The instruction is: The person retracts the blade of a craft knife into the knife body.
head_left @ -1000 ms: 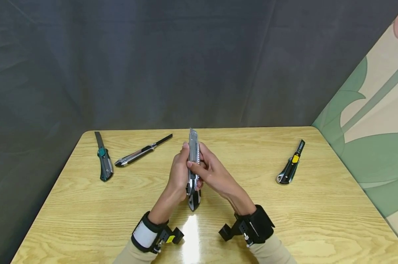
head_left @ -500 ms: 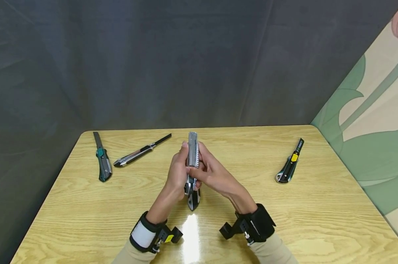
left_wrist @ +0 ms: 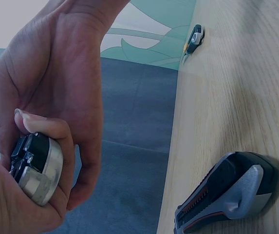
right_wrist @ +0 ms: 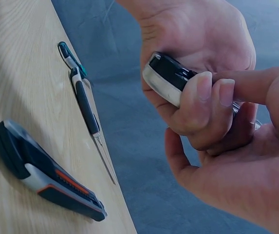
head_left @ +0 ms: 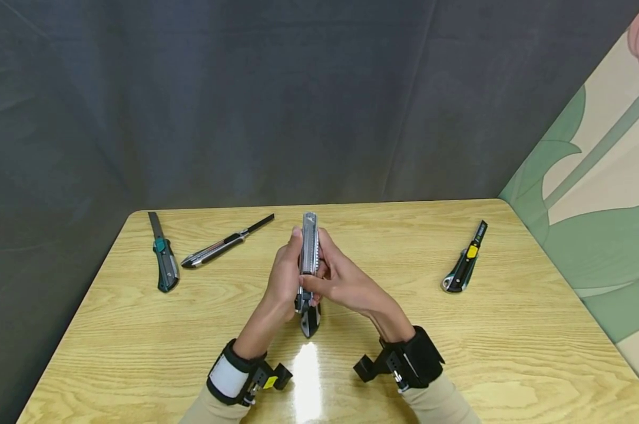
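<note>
A silver snap-off utility knife [head_left: 310,241] stands between both hands, pointing away from the body, with no blade showing past its tip. My left hand [head_left: 284,277] grips its body, fingers curled round the black and silver butt [left_wrist: 44,163] in the left wrist view. From the other side my right hand [head_left: 348,281] holds the same knife, its thumb [right_wrist: 249,85] laid across the slider area and its fingers curled beneath. Below the hands, a black and grey utility knife [right_wrist: 49,173] with orange trim lies on the table, partly hidden in the head view.
On the wooden table [head_left: 457,359] lie a green and grey utility knife [head_left: 166,265] and a slim silver cutter [head_left: 213,252] at left, both with dark blades out. A black cutter with a yellow slider [head_left: 462,268] lies at right. A dark curtain [head_left: 298,106] hangs behind.
My right thumb has slid down the held knife toward its butt, and the blade tip that stuck out at the top has gone back into the body. Both hands otherwise stay in place.
</note>
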`<state>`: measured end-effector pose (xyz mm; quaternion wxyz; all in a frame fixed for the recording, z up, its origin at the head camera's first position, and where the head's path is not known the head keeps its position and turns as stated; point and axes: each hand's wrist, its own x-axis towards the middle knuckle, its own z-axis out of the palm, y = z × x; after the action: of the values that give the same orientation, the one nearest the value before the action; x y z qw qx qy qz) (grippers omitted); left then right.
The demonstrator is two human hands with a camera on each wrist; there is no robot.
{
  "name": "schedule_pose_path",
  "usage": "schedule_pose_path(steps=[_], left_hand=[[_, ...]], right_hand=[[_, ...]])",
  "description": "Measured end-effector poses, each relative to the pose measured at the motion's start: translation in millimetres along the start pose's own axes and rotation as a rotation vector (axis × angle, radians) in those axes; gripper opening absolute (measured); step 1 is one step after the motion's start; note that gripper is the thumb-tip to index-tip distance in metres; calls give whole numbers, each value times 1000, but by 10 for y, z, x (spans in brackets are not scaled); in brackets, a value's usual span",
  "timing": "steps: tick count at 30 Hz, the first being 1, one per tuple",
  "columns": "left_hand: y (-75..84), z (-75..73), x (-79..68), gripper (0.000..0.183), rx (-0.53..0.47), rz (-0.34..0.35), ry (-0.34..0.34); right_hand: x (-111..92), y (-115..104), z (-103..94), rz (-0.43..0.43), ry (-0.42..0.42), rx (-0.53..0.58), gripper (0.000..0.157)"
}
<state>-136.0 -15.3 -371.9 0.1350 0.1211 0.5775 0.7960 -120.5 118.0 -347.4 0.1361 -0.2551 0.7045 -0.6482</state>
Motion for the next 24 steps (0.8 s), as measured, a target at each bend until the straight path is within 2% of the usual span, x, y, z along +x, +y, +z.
schedule_pose_path(steps=[14, 19, 24], left_hand=[[-24, 16, -8, 66, 29, -33, 42], [-25, 9, 8, 66, 5, -31, 61], [-21, 1, 13, 65, -20, -6, 76]], right_hand=[[-27, 13, -10, -5, -30, -59, 65], [-15, -12, 20, -13, 33, -107, 65], [-5, -130, 57, -10, 111, -156, 55]])
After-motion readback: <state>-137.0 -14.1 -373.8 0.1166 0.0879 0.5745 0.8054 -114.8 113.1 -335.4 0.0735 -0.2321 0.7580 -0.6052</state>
